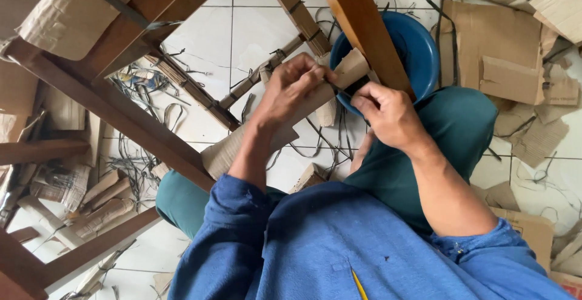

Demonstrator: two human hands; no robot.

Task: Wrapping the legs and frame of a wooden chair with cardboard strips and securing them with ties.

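Corrugated brown cardboard strip [285,124] lay across the slanted brown wooden furniture leg [364,27], pinched closed by left hand [291,91] and right hand [388,115], above a round blue plastic basin [418,51].

Matt brown cardboard strip [273,131]; smooth varnished wooden leg [362,24]; glossy blue plastic bowl [418,51].

Premises: furniture packing workshop. White tiled floor [260,27] serves as work surface. Left of it, wooden furniture frame [115,115] part-wrapped in cardboard; right of it, cardboard offcuts [515,63]; across it, strapping scraps [145,154] (black, loose).
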